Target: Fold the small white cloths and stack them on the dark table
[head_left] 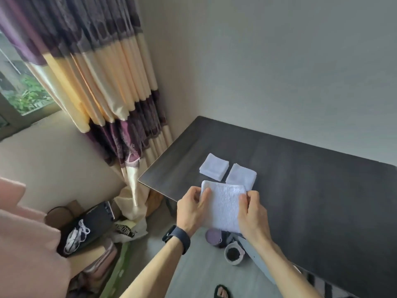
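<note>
A small white terry cloth (223, 206) hangs folded between both hands, just in front of the dark table's near left corner. My left hand (192, 208) pinches its left edge near the top. My right hand (253, 214) pinches its right edge. Two folded white cloths lie side by side on the dark table (311, 190): one folded cloth (214, 166) at the left, the other folded cloth (241, 176) right of it, partly behind the held cloth.
The table stands against a grey wall. A striped purple and cream curtain (120, 108) hangs left of it. Bags (90, 226) and clutter lie on the floor at the left. Small pots (234, 253) stand on the floor below my hands.
</note>
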Action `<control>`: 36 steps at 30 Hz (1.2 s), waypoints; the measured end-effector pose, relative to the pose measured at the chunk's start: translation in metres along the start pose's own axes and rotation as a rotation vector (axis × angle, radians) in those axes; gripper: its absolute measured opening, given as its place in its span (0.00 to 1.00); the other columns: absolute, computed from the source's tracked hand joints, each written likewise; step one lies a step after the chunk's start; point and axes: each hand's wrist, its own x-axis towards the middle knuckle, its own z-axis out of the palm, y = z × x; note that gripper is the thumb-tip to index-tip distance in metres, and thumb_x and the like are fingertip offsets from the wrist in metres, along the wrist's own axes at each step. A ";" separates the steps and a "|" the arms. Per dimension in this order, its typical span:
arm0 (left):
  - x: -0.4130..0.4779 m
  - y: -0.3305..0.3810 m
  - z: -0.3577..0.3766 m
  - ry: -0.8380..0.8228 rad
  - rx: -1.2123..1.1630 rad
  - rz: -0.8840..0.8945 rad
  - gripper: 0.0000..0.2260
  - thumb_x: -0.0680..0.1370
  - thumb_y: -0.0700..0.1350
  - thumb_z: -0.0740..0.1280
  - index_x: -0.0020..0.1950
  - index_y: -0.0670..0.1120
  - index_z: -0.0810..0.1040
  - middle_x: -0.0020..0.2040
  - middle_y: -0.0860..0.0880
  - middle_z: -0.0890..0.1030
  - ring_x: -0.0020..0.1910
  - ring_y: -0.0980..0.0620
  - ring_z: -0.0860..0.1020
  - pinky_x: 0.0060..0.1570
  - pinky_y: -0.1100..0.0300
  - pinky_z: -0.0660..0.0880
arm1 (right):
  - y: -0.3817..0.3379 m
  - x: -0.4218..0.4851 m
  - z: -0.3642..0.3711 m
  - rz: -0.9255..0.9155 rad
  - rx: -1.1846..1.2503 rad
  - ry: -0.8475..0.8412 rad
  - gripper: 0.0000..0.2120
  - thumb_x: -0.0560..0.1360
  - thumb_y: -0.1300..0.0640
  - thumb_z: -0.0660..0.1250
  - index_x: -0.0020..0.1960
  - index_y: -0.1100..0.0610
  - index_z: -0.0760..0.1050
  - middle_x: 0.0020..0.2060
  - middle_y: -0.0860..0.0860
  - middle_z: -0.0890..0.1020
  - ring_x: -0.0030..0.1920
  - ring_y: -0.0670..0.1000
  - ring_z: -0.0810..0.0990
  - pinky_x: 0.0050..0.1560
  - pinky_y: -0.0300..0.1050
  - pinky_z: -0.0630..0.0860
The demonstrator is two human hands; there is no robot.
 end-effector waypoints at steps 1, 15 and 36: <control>0.023 -0.002 0.006 -0.021 0.017 -0.002 0.14 0.77 0.61 0.66 0.42 0.51 0.77 0.39 0.54 0.81 0.38 0.55 0.77 0.38 0.59 0.74 | 0.003 0.018 0.009 0.021 0.001 0.006 0.11 0.83 0.49 0.54 0.48 0.55 0.65 0.36 0.50 0.77 0.34 0.49 0.74 0.34 0.49 0.70; 0.285 -0.038 0.084 -0.262 0.077 -0.153 0.13 0.81 0.58 0.62 0.47 0.50 0.78 0.43 0.51 0.82 0.35 0.59 0.75 0.30 0.74 0.70 | 0.054 0.246 0.126 0.296 -0.082 -0.024 0.10 0.84 0.49 0.51 0.52 0.54 0.64 0.31 0.48 0.72 0.29 0.46 0.69 0.27 0.38 0.63; 0.433 -0.122 0.154 -0.570 0.453 -0.137 0.13 0.82 0.61 0.54 0.50 0.54 0.71 0.41 0.57 0.79 0.40 0.55 0.78 0.40 0.56 0.77 | 0.125 0.353 0.230 0.605 -0.454 0.073 0.15 0.83 0.48 0.51 0.65 0.54 0.66 0.40 0.47 0.78 0.33 0.45 0.76 0.29 0.32 0.67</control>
